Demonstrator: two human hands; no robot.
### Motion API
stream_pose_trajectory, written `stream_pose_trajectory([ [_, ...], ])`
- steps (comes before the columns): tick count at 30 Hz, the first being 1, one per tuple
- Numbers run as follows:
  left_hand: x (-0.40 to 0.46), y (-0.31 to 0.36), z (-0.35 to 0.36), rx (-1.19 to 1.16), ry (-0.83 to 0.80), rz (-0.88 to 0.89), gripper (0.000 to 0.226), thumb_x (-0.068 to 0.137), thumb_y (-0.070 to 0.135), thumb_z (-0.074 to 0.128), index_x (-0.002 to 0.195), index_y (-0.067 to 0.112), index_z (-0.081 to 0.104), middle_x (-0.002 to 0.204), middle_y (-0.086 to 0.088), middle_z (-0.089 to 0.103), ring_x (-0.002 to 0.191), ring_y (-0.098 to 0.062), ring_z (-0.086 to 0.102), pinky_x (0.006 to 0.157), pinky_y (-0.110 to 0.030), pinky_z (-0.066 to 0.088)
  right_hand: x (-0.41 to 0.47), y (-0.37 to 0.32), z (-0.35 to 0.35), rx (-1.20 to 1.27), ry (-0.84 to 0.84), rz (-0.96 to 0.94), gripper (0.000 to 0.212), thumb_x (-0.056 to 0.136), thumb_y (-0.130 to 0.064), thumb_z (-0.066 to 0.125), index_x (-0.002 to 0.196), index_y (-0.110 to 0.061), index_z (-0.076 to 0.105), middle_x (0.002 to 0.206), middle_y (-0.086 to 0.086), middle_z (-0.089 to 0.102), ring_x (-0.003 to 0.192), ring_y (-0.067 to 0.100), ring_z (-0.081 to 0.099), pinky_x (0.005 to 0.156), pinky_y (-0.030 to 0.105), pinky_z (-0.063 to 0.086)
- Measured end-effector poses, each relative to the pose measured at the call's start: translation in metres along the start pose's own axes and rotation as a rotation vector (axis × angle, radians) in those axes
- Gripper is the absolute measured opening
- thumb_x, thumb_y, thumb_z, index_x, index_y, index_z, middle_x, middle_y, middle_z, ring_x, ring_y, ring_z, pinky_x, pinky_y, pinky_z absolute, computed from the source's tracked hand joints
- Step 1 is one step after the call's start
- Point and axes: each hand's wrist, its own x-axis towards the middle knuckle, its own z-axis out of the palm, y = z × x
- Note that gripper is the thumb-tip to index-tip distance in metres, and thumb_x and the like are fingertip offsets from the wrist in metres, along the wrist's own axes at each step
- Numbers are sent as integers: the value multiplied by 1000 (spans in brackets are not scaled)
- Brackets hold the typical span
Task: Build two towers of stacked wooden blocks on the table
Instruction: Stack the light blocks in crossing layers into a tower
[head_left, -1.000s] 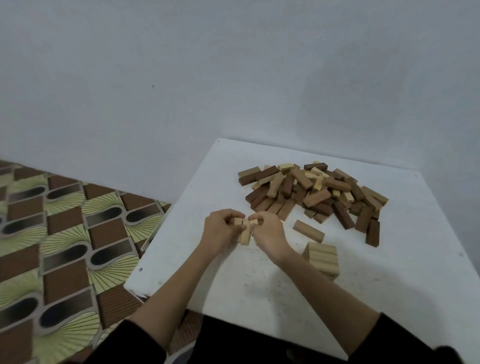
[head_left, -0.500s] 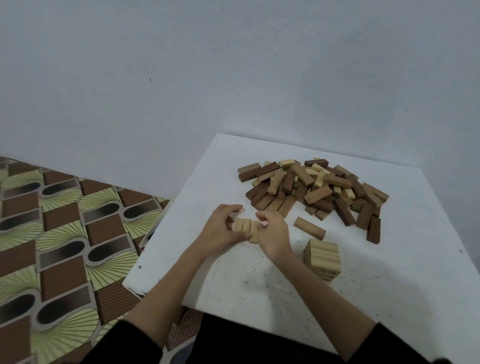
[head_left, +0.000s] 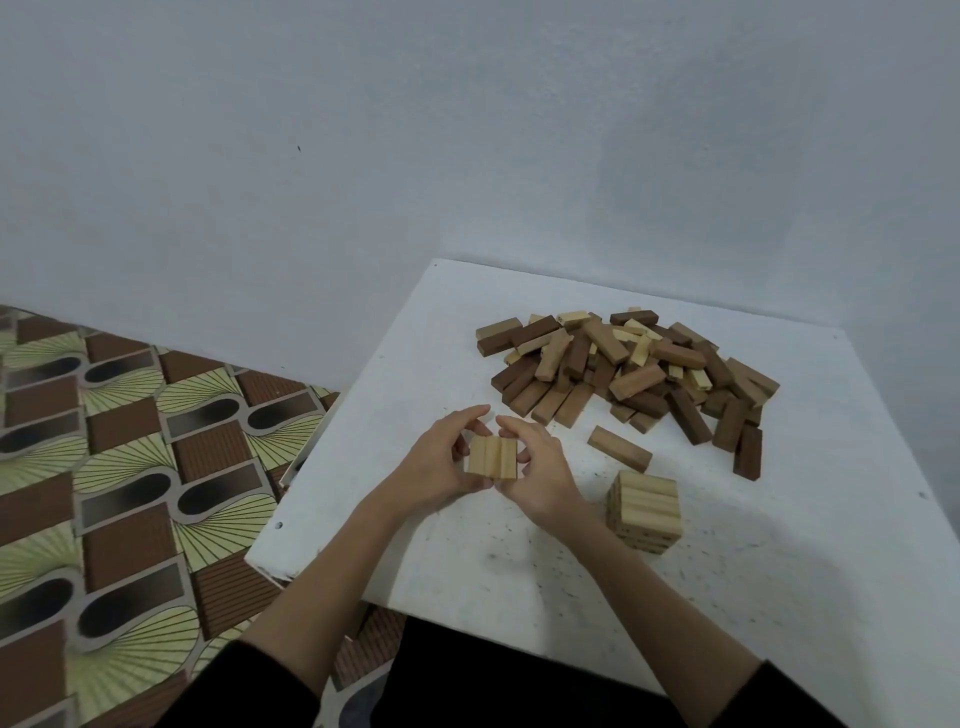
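Three light wooden blocks (head_left: 492, 457) lie side by side in a row near the white table's left part. My left hand (head_left: 441, 462) grips the row from the left, and my right hand (head_left: 540, 470) grips it from the right, fingers curled round its ends. To the right stands a short tower of light blocks (head_left: 644, 512), several layers high. A big loose pile of dark and light blocks (head_left: 628, 371) covers the far middle of the table. One single brown block (head_left: 619, 448) lies between the pile and the tower.
The white table (head_left: 779, 571) stands in a corner against a grey wall (head_left: 467, 130). Its left edge drops to a patterned brown and green floor (head_left: 119, 467). My black sleeves are at the bottom of the view.
The blocks that were loosely crossed between my hands now sit squared up as a neat flat row of three. Both hands stayed closed round them, shifting slightly.
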Motion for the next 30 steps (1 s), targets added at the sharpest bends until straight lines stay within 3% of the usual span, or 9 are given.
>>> stream_pose_trajectory([
  [11, 1, 2, -4, -24, -56, -14, 80, 65, 0, 82, 133, 21, 45, 108, 8, 55, 79, -7, 45, 71, -9, 40, 2, -3, -6, 6, -63, -3, 66, 76, -3, 71, 135, -19, 45, 112, -7, 42, 96, 9, 35, 88, 28, 36],
  [15, 2, 1, -6, -24, -64, -36, 82, 65, 1, 82, 134, 22, 42, 110, 6, 55, 81, -10, 47, 71, -13, 43, 1, -2, -5, -11, -58, 5, 67, 76, -3, 70, 135, -21, 45, 113, -8, 42, 102, 15, 37, 88, 32, 39],
  [20, 1, 1, -4, -65, -56, -58, 80, 65, -2, 82, 132, 22, 45, 109, 4, 56, 79, -11, 45, 71, -16, 43, 1, -2, -4, -60, -73, 0, 66, 78, -4, 68, 137, -21, 43, 127, 0, 45, 105, 15, 34, 93, 35, 40],
  [25, -3, 7, -6, -64, -56, -76, 81, 65, -2, 82, 133, 22, 44, 108, 3, 56, 76, -10, 45, 71, -19, 45, 3, -12, -4, -221, -108, -74, 61, 84, -5, 60, 140, -16, 37, 132, 5, 43, 118, 19, 35, 88, 20, 21],
  [30, -9, 25, -11, -110, 18, -33, 78, 64, 0, 83, 127, 27, 46, 105, 4, 59, 74, -6, 46, 73, -17, 45, 0, -26, -20, -221, -134, -104, 64, 83, -3, 60, 141, -16, 35, 130, 7, 41, 120, 24, 32, 94, 23, 27],
])
